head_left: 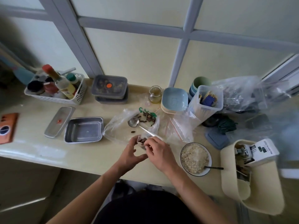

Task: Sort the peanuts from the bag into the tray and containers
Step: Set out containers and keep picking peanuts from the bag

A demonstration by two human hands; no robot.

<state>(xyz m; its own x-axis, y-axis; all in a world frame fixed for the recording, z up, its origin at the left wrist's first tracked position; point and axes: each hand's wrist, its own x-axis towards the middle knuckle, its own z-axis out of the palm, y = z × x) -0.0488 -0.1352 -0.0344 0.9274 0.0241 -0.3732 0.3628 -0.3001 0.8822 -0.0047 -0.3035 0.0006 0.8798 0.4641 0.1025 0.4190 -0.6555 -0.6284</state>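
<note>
A clear plastic bag (119, 125) lies open on the counter with dark brown peanuts (146, 118) spilled inside it. A metal spoon (134, 122) rests on the bag, bowl up. Near the front edge, a small clear container (142, 141) with several peanuts sits between my hands. My left hand (131, 153) curls around its left side. My right hand (159, 151) pinches at its rim with fingertips. An empty steel tray (84, 130) stands to the left, its lid (59, 121) beside it.
A white basket of bottles (55, 88) and stacked grey boxes (110, 88) line the back. A jar (155, 94), blue dishes (174, 100), a tall clear bin (206, 102), a bowl of grains (195, 158) and a cream holder (252, 175) crowd the right.
</note>
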